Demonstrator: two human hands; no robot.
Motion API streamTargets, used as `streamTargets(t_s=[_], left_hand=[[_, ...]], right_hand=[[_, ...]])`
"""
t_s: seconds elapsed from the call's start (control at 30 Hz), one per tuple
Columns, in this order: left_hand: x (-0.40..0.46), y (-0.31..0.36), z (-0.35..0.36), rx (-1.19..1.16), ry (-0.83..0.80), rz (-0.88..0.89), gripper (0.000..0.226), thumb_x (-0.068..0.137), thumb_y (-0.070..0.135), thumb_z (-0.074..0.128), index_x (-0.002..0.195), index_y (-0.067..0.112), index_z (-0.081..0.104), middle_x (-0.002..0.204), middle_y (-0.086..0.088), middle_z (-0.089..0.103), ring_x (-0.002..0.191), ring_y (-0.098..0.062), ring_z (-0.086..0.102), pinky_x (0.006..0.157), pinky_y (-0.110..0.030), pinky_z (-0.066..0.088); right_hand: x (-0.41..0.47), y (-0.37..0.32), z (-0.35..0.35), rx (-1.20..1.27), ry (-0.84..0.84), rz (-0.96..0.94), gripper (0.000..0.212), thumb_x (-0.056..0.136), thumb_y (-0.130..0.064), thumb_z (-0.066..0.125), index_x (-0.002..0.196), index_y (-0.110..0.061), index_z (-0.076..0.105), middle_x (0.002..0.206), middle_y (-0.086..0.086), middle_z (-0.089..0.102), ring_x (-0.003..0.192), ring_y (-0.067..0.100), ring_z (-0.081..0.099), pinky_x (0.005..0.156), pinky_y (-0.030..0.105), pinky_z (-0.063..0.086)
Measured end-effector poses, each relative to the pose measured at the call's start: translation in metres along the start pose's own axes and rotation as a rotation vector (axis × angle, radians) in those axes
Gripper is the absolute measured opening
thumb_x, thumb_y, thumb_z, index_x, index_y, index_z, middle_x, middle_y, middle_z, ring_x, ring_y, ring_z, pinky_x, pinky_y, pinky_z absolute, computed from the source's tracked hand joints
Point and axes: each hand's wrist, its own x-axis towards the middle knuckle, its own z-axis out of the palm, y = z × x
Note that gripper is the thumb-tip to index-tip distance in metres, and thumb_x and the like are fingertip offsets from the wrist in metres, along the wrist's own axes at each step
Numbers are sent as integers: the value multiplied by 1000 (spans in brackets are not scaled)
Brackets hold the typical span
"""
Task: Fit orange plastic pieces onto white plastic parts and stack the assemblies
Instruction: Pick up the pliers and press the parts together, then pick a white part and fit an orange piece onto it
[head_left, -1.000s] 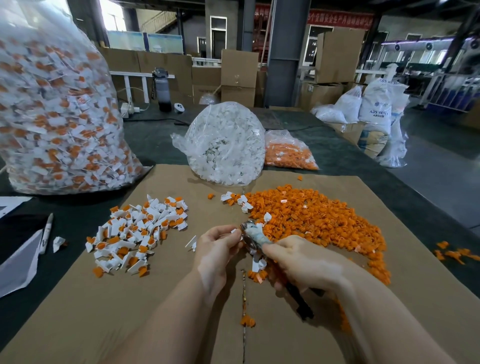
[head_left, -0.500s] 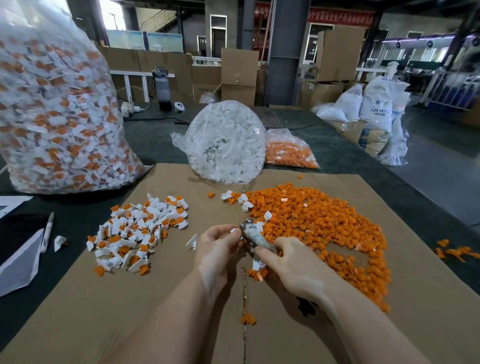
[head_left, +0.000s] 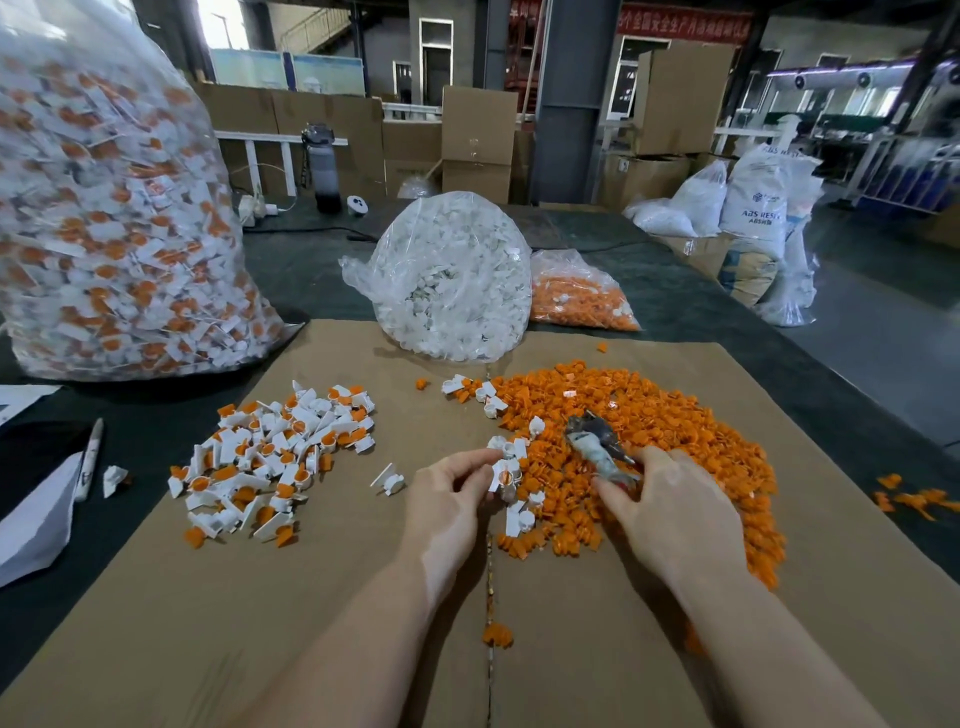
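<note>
A wide heap of loose orange pieces (head_left: 649, 415) covers the right of the cardboard sheet (head_left: 260, 623). My left hand (head_left: 449, 499) pinches a white part (head_left: 505, 480) with orange showing in its ring, at the heap's left edge. My right hand (head_left: 670, 504) grips a worn taped tool (head_left: 597, 447) whose tip points up and left, while its fingers reach down into the orange pieces. A few loose white parts (head_left: 519, 519) lie between my hands. Finished white-and-orange assemblies (head_left: 270, 457) lie piled at the left.
A big bag of assemblies (head_left: 104, 218) stands at the far left. A bag of white parts (head_left: 452, 280) and a bag of orange pieces (head_left: 576, 301) sit behind the cardboard. A pen (head_left: 91, 457) and white paper (head_left: 31, 514) lie left. Stray orange pieces (head_left: 909, 499) lie right.
My right hand moved right, away from my left hand, taking the tool with it, and now reaches into the orange heap. My left hand stayed put with the white part.
</note>
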Motion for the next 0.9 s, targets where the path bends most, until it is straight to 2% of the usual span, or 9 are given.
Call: streamTargets(t_s=[0.1,0.2,0.27,0.33,0.47,0.53,0.67,0.8,0.9], left_hand=[[-1,-1,0,111,-7,57,25,95,12,51,108,23,69,100,13,64,96,1,56,75,3,39],[-1,-2,0,150,-21,91,26,95,11,50,108,23,69,100,17,62,93,7,53,73,9,33],[-1,-3,0,174,-33,110,26,95,11,50,108,23,69,100,17,61,90,10,52,73,9,32],[0,-4,0,177,-36,116,26,95,11,50,108,23,69,101,16,62,91,10,52,73,8,33],[-1,-5,-1,173,-14,118,24,95,12,51,107,24,68,100,15,63,92,8,54,74,4,36],[-1,-6,-3,166,31,93,22,95,13,51,108,25,65,99,11,63,92,1,55,73,0,39],[7,-8,-20,286,169,68,21,95,10,50,107,17,65,102,4,62,88,-1,50,68,4,34],[16,-9,-44,454,285,14,25,96,11,48,115,16,64,118,-3,59,100,-10,50,84,-17,33],[20,-11,-53,569,330,13,28,95,12,50,120,17,62,125,-6,52,113,-19,48,93,-24,35]], right_hand=[[3,8,6,-145,-43,1,51,88,-63,41,115,-21,52,112,-2,56,105,17,52,85,28,43],[1,8,8,-269,-82,6,61,88,-67,34,130,-25,46,132,0,48,124,19,42,106,38,30],[-3,0,8,-227,-31,-61,59,89,-63,38,133,-25,45,137,0,45,129,19,38,110,42,23],[-8,-13,12,-24,43,-191,44,90,-47,50,125,-21,56,126,2,55,120,19,47,104,39,32],[-22,-37,23,291,190,-350,14,78,-7,73,90,-10,71,90,5,66,87,25,61,76,41,50],[-26,-40,29,356,252,-376,16,71,3,75,81,-9,71,80,4,65,77,25,62,68,41,51],[-30,-38,35,443,314,-368,23,68,11,73,78,-10,70,77,0,65,74,22,61,66,39,50],[-31,-37,37,447,298,-394,31,63,15,71,79,-12,71,78,-1,64,75,22,61,67,38,49],[-32,-36,37,419,240,-405,38,59,15,71,83,-15,74,80,-2,62,76,22,60,69,35,43]])
